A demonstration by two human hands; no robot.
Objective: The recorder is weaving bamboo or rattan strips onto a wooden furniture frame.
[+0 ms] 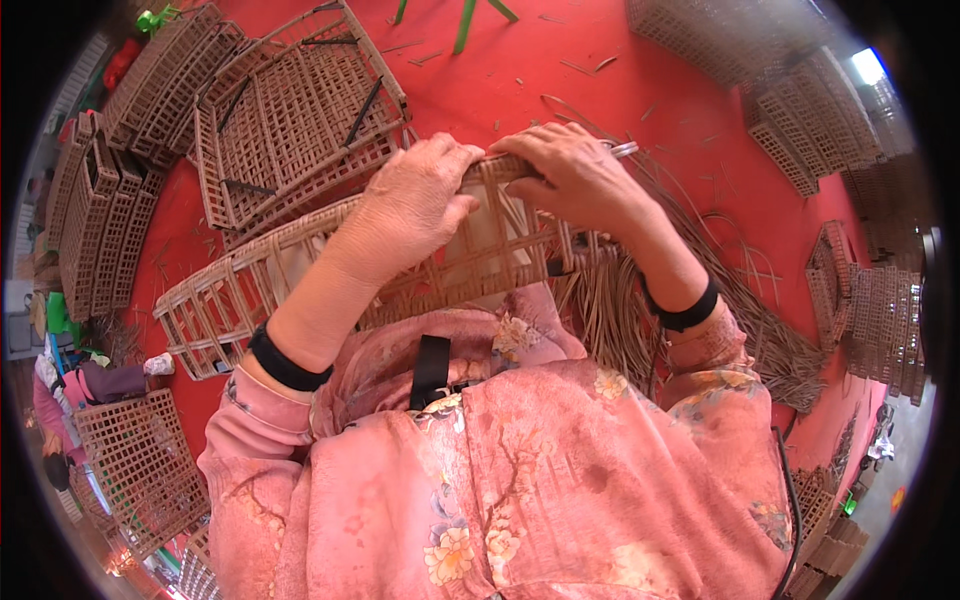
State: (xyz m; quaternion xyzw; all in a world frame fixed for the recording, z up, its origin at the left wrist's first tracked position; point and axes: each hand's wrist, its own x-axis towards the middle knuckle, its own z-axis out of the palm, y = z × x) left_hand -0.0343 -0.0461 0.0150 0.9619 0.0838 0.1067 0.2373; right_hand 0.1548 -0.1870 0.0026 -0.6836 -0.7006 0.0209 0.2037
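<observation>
A brown woven wicker basket [245, 275] is tilted on its side across my lap, its open-lattice wall facing up. My left hand [420, 200] is closed over the upper rim near the middle, thumb on the near side. Just to its right, my right hand [575, 175] curls over the same rim with its fingers bent down the far side. A silvery metal piece [624, 150] sticks out beside the right knuckles; its kind is hidden by the hand. Pale material shows through the weave between my hands. The fingertips on the far side are out of sight.
Long loose wicker strands [610, 310] lie in a bundle to the right of my lap. Ahead on the red floor [560, 60] is a shallow lattice basket [295, 125], with stacked baskets [95, 220] at left and more [815, 115] at right. Another person's sleeve [110, 382] shows at far left.
</observation>
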